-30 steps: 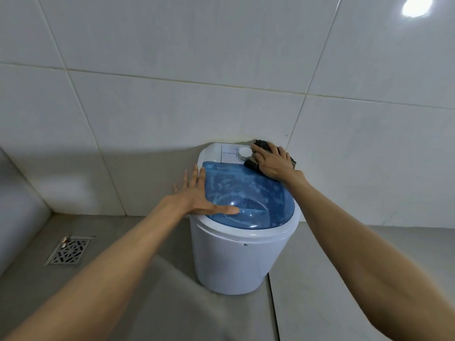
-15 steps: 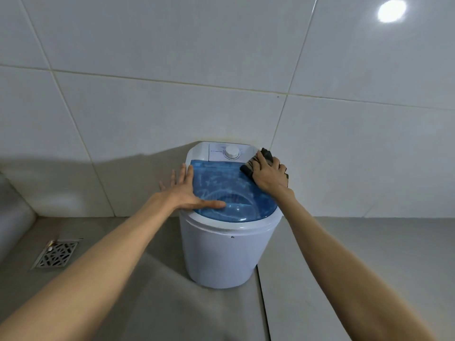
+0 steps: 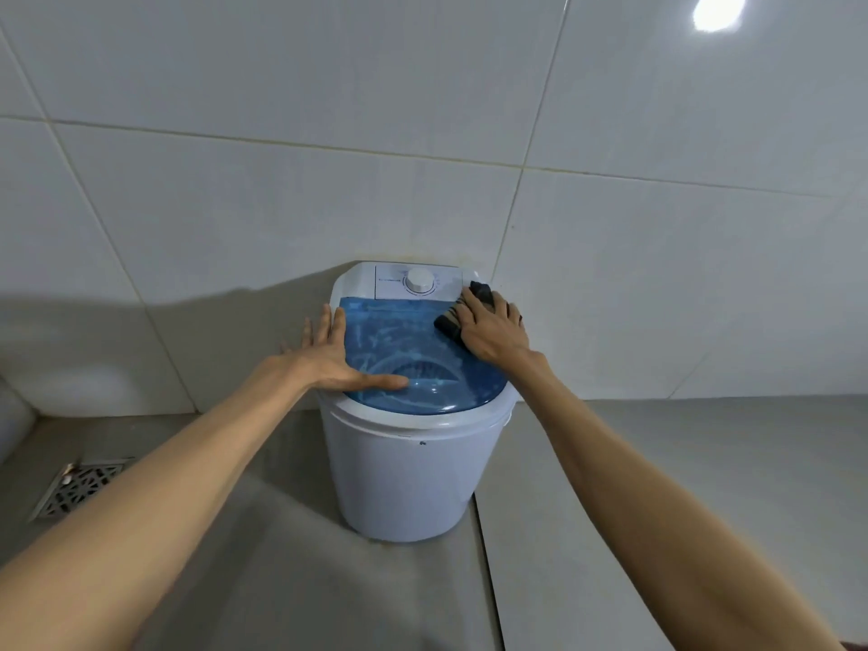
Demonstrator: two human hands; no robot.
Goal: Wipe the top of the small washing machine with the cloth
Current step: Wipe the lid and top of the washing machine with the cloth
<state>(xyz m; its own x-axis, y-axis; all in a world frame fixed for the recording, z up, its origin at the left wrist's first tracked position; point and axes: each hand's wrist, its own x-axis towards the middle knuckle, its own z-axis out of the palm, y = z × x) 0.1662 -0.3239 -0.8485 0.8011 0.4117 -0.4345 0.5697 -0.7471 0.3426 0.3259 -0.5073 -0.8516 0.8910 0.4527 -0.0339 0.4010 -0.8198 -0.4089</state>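
Observation:
A small white washing machine (image 3: 404, 472) stands on the floor against the tiled wall. Its top has a see-through blue lid (image 3: 413, 350) streaked with wet marks, and a white control strip with a round dial (image 3: 419, 280) at the back. My right hand (image 3: 493, 328) presses a dark cloth (image 3: 448, 321) flat onto the lid's back right corner; most of the cloth is hidden under the fingers. My left hand (image 3: 336, 357) lies flat with fingers spread on the lid's left edge, thumb pointing across the lid.
A metal floor drain (image 3: 77, 491) sits in the grey floor at the left. White wall tiles (image 3: 282, 204) rise directly behind the machine. A grout line in the floor (image 3: 488, 580) runs forward from the machine's right side.
My right hand has slid the cloth from beside the dial down to the lid's back right corner. The left hand has stayed in place. The view has shifted a little.

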